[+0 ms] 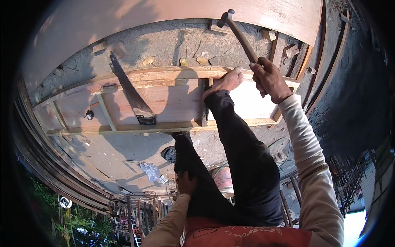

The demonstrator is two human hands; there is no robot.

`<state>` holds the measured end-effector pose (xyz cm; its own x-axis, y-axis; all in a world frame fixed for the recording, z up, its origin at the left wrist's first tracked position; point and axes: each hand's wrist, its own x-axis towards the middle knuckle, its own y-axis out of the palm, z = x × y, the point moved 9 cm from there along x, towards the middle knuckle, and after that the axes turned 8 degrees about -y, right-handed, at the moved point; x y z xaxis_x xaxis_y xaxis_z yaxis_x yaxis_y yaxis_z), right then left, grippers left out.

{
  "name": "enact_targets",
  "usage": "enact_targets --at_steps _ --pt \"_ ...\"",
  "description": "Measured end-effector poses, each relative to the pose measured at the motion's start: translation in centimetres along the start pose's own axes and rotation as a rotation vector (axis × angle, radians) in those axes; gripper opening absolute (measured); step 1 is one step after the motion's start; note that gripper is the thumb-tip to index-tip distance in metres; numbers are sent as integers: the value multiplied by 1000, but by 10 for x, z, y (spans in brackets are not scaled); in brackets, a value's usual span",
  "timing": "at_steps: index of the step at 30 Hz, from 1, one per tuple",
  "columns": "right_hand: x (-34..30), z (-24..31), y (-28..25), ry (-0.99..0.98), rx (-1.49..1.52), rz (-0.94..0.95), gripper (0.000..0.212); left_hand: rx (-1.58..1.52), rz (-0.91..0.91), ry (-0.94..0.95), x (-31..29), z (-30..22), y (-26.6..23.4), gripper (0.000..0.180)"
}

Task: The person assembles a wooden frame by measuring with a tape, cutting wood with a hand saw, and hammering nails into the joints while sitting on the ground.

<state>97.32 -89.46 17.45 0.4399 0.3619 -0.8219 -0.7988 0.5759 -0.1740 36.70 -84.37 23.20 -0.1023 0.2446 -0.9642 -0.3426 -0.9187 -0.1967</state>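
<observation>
My right hand is closed round the wooden handle of a hammer, raised above the far right part of a long wooden frame. The hammer's dark metal head points up and away. My left hand lies on the dark trousers of my left leg, fingers apart, holding nothing. Below the hammer, the wooden frame has a panel and several crosspieces. My bare right foot presses on its far rail, beside a dark crosspiece. A handsaw lies across the frame to the left, its black handle toward me.
A large plywood sheet spans the far side. Wood offcuts lie near it. A small dark round object sits inside the frame. A clear plastic bag and a reddish bucket are on the ground near my legs.
</observation>
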Motion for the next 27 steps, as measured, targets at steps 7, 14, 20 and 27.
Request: enact_targets --at_steps 7,14,20,27 --pt "7 -107 28 151 -259 -149 34 -11 -30 22 5 -25 -11 63" --pt "4 41 -15 -106 98 -182 27 15 -19 -22 0 1 -2 65" --pt "-1 -123 54 296 -403 253 36 30 -2 -12 6 -17 -5 63" --pt "8 11 -18 -80 160 -261 27 -23 -61 -15 0 0 -11 62"
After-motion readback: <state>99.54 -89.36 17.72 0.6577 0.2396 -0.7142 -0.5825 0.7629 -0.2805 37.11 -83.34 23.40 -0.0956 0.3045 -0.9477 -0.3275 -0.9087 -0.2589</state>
